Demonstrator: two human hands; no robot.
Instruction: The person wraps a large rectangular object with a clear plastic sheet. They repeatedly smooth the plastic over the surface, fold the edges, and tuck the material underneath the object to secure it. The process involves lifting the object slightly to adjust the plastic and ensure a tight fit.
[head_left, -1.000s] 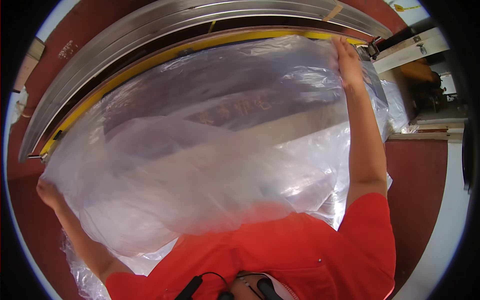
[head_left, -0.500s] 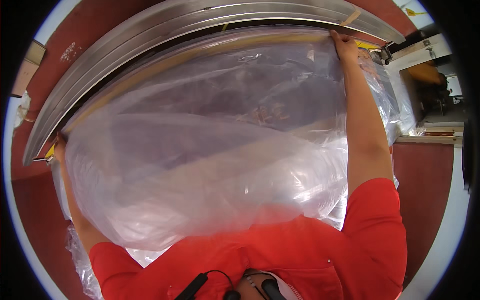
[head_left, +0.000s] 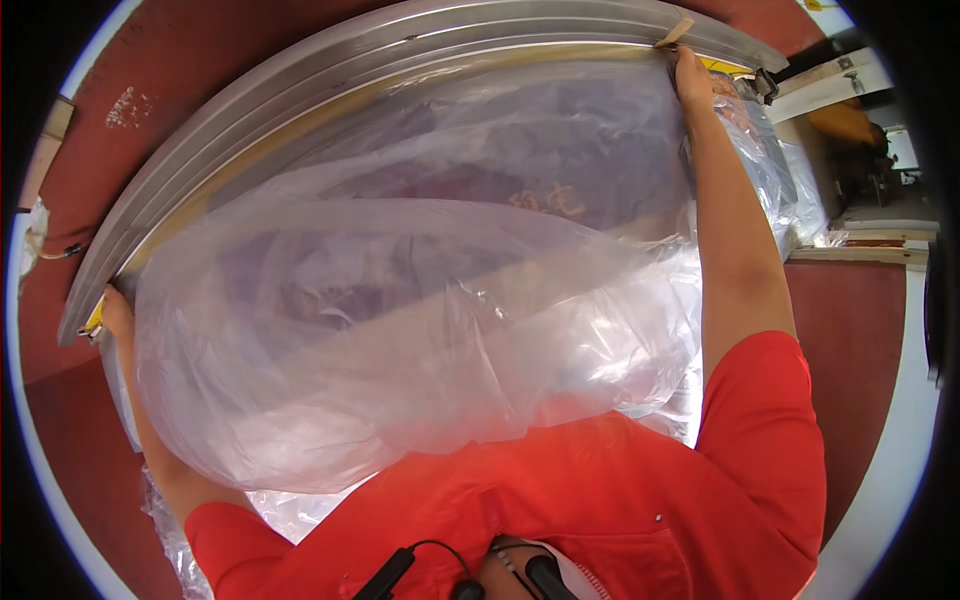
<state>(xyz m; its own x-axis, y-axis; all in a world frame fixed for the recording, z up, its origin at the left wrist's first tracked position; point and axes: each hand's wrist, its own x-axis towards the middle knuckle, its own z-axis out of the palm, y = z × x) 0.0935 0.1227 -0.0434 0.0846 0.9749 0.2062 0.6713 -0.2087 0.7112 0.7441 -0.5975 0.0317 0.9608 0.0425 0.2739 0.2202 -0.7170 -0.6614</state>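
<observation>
A wide, clear plastic film (head_left: 420,290), puffed up like a bag, stretches between my arms and hangs toward my chest. At its far left corner, my left hand (head_left: 118,312) is closed on the edge. My right hand (head_left: 692,80) pinches the far right corner with its fingers up against a long grey metal bar (head_left: 420,38). Along the bar's near side the film's far edge lies over a yellowish strip (head_left: 330,95). My fingertips are partly hidden at the bar on both sides.
Beneath the bar is a red-brown surface (head_left: 170,85). A tan tape piece (head_left: 676,32) sticks to the bar near my right hand. More crumpled clear plastic (head_left: 800,190) lies at the right, next to a pale frame (head_left: 825,92) with a dark opening behind it.
The film's far edge has come closer to the metal bar, and the dark gap there has narrowed. The film has billowed into new folds. Both hands keep hold of its corners.
</observation>
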